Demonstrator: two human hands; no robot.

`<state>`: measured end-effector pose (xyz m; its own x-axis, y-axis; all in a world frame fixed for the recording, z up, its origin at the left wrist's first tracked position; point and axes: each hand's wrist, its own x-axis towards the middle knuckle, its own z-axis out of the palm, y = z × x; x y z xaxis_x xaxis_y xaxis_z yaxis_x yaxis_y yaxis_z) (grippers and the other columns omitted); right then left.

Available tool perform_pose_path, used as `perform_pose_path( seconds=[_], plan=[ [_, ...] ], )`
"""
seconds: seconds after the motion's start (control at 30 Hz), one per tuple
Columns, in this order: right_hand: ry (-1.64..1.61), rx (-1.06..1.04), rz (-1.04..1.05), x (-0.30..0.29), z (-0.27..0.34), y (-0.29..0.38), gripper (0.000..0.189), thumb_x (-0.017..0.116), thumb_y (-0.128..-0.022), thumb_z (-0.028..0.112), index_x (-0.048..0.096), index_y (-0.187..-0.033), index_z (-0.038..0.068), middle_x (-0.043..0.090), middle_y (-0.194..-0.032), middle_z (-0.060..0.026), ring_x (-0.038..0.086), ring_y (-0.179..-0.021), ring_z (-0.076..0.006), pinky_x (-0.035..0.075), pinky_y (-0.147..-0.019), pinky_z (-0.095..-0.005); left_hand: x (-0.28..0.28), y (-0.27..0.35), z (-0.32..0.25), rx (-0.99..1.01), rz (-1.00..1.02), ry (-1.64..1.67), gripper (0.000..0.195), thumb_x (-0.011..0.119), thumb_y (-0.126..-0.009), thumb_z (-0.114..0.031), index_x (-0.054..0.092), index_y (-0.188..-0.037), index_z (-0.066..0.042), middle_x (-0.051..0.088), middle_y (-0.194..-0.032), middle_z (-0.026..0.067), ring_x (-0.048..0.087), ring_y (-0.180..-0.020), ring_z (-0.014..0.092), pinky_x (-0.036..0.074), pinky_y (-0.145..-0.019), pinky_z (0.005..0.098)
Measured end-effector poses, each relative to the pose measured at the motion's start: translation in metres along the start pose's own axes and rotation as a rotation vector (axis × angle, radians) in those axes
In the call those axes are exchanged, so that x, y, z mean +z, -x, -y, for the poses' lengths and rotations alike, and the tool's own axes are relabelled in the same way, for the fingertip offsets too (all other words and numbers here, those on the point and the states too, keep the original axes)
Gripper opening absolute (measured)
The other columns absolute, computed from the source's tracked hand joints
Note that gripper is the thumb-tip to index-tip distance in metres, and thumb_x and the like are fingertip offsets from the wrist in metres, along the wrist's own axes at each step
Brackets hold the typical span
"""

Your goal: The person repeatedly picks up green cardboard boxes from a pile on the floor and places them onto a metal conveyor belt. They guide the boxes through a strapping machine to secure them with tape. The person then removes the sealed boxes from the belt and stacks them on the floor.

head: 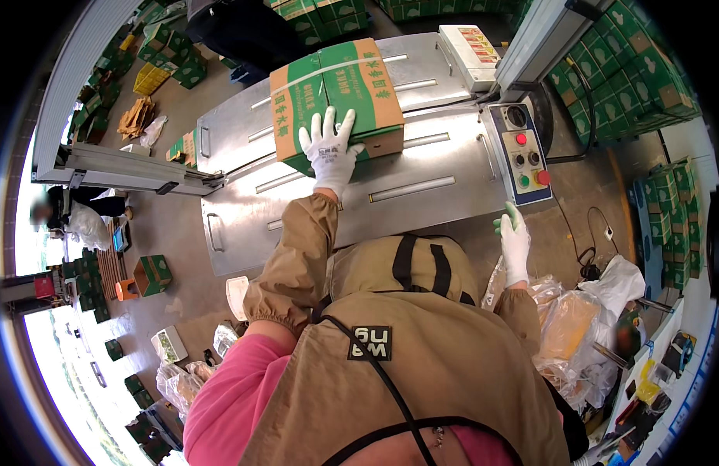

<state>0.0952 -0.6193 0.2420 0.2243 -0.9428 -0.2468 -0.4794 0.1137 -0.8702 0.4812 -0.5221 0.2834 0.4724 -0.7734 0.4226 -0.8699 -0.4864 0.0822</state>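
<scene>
My left hand (330, 152), in a white work glove, lies with spread fingers on the near top edge of a green and tan cardboard carton (359, 96). A pale strap runs across the carton's top, and the carton rests on the steel table of a strapping machine (353, 218). My right hand (514, 239), gloved in white with greenish fingertips, is off the table's near right corner, just below the control panel (521, 152) with its knobs and red and green buttons. It holds nothing that I can see.
Upright metal frame posts (546, 41) stand at both ends of the machine. A white box with warning labels (469, 57) sits at the far right. Stacked green cartons (633, 81) stand beyond. Clear plastic bags (575, 326) lie at my right. Someone in dark clothes (237, 29) stands across the table.
</scene>
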Motion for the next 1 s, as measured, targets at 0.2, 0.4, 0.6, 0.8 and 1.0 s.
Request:
perform_pose_path(
  seconds=[0.2, 0.4, 0.6, 0.8, 1.0],
  plan=[
    [0.690, -0.038, -0.190, -0.013, -0.023, -0.074, 0.056, 0.045, -0.089, 0.032, 0.037, -0.145, 0.029, 0.065, -0.112, -0.0200, 0.063, -0.099, -0.0374, 0.045, -0.090, -0.0478, 0.008, -0.008, 0.027, 0.090, -0.125, 0.089, 0.056, 0.070, -0.074, -0.012, 0.057, -0.128, -0.020, 0.047, -0.138, 0.0118, 0.042, -0.125, 0.033, 0.026, -0.106, 0.0572],
    [1.154, -0.093, 0.160, -0.066, -0.019, -0.166, 0.036, 0.045, -0.091, 0.034, 0.069, -0.114, 0.018, 0.071, -0.090, -0.0137, 0.068, -0.077, -0.0320, 0.052, -0.069, -0.0433, -0.077, 0.170, 0.003, -0.190, -0.106, 0.531, 0.042, 0.064, -0.079, -0.007, 0.061, -0.122, -0.009, 0.056, -0.127, 0.0147, 0.051, -0.116, 0.035, 0.039, -0.101, 0.0426],
    [-0.213, -0.147, 0.684, 0.021, 0.058, -0.067, 0.041, 0.044, -0.098, 0.015, 0.049, -0.138, 0.007, 0.059, -0.068, -0.0032, 0.050, -0.050, -0.0076, 0.046, -0.049, -0.0230, -0.141, 0.396, -0.016, -0.990, 0.415, 0.665, 0.030, 0.056, -0.090, -0.021, 0.066, -0.114, -0.006, 0.067, -0.109, 0.0151, 0.062, -0.104, 0.030, 0.047, -0.092, 0.0371],
    [0.539, 0.112, 1.743, 0.153, -0.059, 0.060, 0.037, 0.053, -0.096, 0.011, 0.054, -0.131, -0.001, 0.060, -0.129, -0.0096, 0.053, -0.120, -0.0176, 0.039, -0.102, -0.0305, -0.105, 0.521, -0.150, -1.472, 0.351, 0.629, 0.031, 0.049, -0.093, -0.026, 0.064, -0.110, -0.005, 0.066, -0.110, 0.0161, 0.061, -0.104, 0.033, 0.046, -0.091, 0.0412],
    [0.780, -0.486, 1.899, 0.207, -0.015, 0.129, 0.034, 0.053, -0.097, 0.016, 0.058, -0.129, 0.003, 0.068, -0.098, -0.0052, 0.062, -0.082, -0.0094, 0.050, -0.077, -0.0255, -0.138, 0.589, -0.276, -1.961, -0.104, 0.582, 0.032, 0.047, -0.094, -0.031, 0.065, -0.107, -0.007, 0.067, -0.107, 0.0155, 0.061, -0.104, 0.032, 0.046, -0.090, 0.0417]
  ],
)
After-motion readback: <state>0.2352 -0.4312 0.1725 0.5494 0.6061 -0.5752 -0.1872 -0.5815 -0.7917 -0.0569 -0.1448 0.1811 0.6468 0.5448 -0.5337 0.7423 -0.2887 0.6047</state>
